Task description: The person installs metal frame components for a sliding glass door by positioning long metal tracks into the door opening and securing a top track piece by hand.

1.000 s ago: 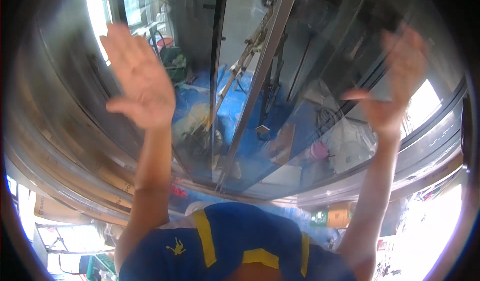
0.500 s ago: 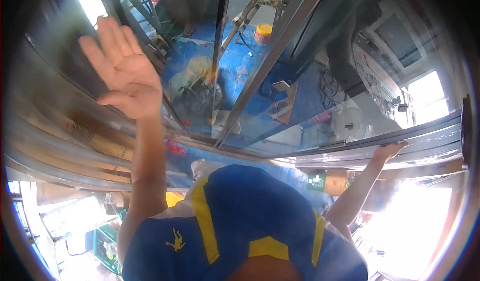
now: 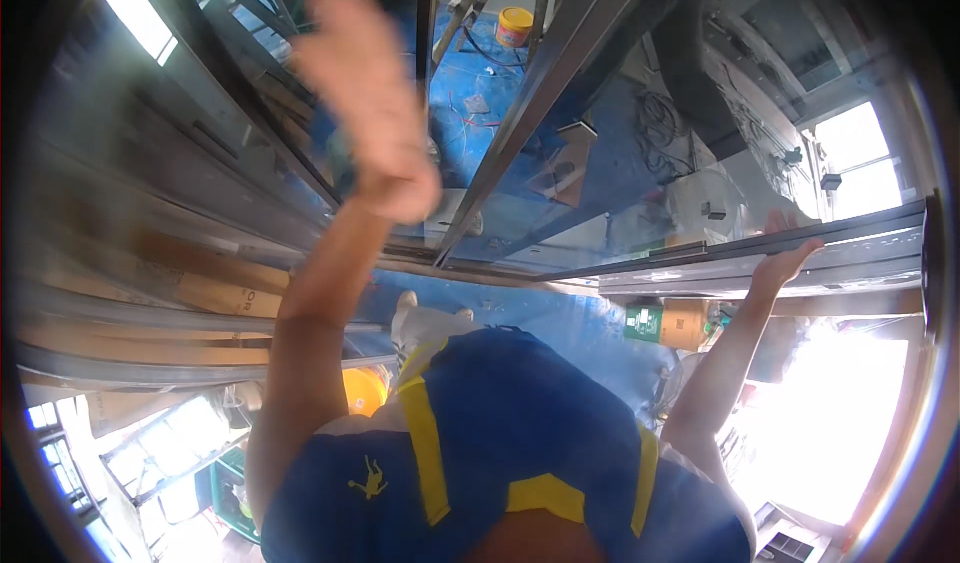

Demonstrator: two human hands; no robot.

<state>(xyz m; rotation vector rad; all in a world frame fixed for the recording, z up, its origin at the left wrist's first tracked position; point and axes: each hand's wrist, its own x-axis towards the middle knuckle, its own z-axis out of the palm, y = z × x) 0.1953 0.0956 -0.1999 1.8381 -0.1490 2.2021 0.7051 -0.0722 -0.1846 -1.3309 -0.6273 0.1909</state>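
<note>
My left hand (image 3: 365, 103) is raised in front of a glass panel with a dark metal frame (image 3: 560, 93), its fingers smeared by motion. Nothing can be made out in it, and whether it touches the glass cannot be told. On the right, my right hand (image 3: 788, 265) grips the edge of the grey metal rail (image 3: 860, 238) at the panel's near side. Its fingers reach over the rail, and a faint reflection of them shows in the glass.
Beyond the glass stand a yellow bucket (image 3: 514, 27) and a wooden ladder (image 3: 468, 8) on a blue floor covering. Long cardboard-wrapped pieces (image 3: 215, 288) lie at left. An orange-yellow bucket (image 3: 364, 391) sits below them; a green-and-brown box (image 3: 680, 324) stands below the rail.
My left hand has swung right across the glass, its open fingers turning to a blur. My right hand stays on the rail, while the view has shifted slightly.
</note>
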